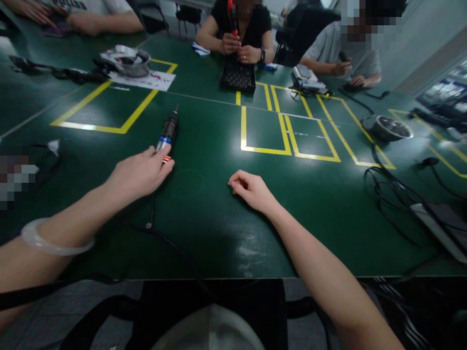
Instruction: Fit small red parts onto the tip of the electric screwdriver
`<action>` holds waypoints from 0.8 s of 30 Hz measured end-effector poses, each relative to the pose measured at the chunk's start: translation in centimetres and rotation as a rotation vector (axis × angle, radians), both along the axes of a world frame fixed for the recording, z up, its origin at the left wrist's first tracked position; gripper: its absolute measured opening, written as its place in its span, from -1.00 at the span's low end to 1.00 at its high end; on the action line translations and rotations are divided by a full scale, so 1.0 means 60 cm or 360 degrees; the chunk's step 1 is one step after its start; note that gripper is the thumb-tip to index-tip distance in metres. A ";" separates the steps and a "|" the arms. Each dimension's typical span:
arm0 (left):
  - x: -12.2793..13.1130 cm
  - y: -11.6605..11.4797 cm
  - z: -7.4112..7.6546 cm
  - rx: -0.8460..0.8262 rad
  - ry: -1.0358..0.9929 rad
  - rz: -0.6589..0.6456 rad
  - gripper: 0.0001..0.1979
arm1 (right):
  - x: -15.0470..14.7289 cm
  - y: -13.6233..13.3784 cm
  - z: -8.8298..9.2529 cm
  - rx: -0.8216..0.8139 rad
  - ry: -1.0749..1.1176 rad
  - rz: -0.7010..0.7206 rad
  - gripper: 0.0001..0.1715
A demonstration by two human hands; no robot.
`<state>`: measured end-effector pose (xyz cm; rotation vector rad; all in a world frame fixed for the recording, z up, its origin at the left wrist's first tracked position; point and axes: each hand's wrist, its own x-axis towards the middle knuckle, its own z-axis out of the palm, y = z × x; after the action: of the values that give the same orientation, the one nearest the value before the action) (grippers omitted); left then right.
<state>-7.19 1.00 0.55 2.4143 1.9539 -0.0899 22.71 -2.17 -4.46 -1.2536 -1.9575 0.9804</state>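
My left hand [146,167] is closed around the rear part of an electric screwdriver [169,127]. The tool has a dark front, a silver body and a blue band, and its thin bit points away from me over the green table [204,204]. From its back end a black cord [151,211] runs toward me. To the right, my right hand [251,189] rests on the table with its fingers loosely curled and the thumb against them. Nothing shows between those fingers.
Yellow tape rectangles [266,150] mark the table. A metal bowl [131,61] stands on paper at far left, another bowl [392,129] at right. Cables [386,189] lie at the right. Across the table, a person [241,29] works over a black tray [238,78].
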 end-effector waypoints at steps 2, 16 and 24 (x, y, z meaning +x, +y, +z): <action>0.037 -0.025 -0.005 0.0052 0.0005 -0.0113 -0.28 | 0.000 -0.001 0.001 -0.0004 -0.0002 -0.0001 -0.87; 0.187 -0.095 -0.020 0.0290 0.0031 -0.0538 -0.47 | -0.012 -0.015 0.014 -0.0078 0.0234 0.0108 -0.73; 0.165 -0.093 -0.021 0.0231 -0.0144 -0.0475 -0.27 | -0.009 -0.008 0.010 -0.0246 0.0410 0.0164 -0.83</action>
<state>2.74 -4.57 -0.71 2.7323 1.6035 0.1568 22.17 -2.65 -3.83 -1.0552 -1.7866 1.2982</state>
